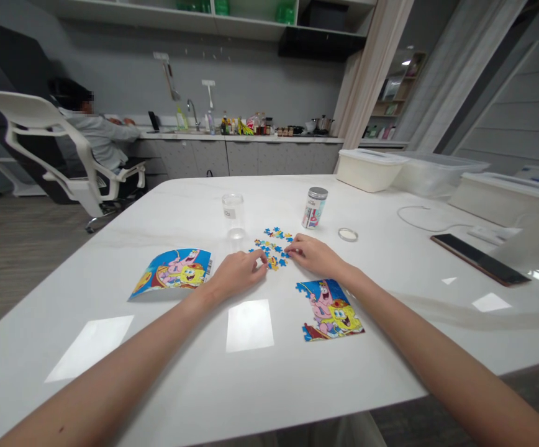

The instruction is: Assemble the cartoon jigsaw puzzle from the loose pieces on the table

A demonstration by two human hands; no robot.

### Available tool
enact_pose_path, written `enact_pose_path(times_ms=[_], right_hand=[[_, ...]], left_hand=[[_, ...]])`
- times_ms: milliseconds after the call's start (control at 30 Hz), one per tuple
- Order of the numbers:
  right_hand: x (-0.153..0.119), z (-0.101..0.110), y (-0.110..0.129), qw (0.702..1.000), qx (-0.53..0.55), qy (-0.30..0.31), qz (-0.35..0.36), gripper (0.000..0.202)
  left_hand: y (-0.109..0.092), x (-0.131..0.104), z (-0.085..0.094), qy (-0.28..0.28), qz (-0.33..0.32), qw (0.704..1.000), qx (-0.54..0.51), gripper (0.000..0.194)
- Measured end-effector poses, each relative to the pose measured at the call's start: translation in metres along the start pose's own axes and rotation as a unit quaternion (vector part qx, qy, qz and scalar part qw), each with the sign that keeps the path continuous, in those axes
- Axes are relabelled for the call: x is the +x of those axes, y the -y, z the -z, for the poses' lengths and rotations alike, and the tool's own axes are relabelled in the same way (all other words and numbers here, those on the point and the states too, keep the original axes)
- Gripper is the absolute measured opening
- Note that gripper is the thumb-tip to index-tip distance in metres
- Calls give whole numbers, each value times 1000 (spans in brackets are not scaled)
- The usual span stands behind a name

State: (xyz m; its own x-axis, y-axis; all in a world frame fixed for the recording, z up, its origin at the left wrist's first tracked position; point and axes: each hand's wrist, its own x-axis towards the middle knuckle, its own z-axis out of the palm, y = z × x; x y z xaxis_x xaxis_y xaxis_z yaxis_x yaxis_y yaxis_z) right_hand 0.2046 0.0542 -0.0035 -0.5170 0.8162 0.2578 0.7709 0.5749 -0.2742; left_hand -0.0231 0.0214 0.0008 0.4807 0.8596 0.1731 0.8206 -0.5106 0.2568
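Observation:
Loose puzzle pieces lie in a small pile on the white table. My left hand is at the pile's left edge, its fingers curled together at the pieces; what they hold, if anything, is too small to tell. From the right, my right hand reaches the pile with thumb and fingertips pinched at a blue piece. Nearer to me lies a partly assembled puzzle with a pink and a yellow cartoon figure, its left side uneven. A curled picture sheet with the same figures rests left of my left hand.
Behind the pile stand an open clear jar and a lidded printed can. A ring-like lid, a phone, a cable and plastic boxes are to the right. A person sits at the far left.

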Motion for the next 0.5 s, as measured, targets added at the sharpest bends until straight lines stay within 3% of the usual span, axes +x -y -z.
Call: enact_pose_path(times_ms=[233,500], right_hand=[[-1,3,-1,1000,6,-5,-31,21],[2,2,-11,998,59,24,10,21]], left_hand=[[-2,-4,-1,-19,11,1000,10,22],[-8,-11,0,-14,44,999,-4,23]])
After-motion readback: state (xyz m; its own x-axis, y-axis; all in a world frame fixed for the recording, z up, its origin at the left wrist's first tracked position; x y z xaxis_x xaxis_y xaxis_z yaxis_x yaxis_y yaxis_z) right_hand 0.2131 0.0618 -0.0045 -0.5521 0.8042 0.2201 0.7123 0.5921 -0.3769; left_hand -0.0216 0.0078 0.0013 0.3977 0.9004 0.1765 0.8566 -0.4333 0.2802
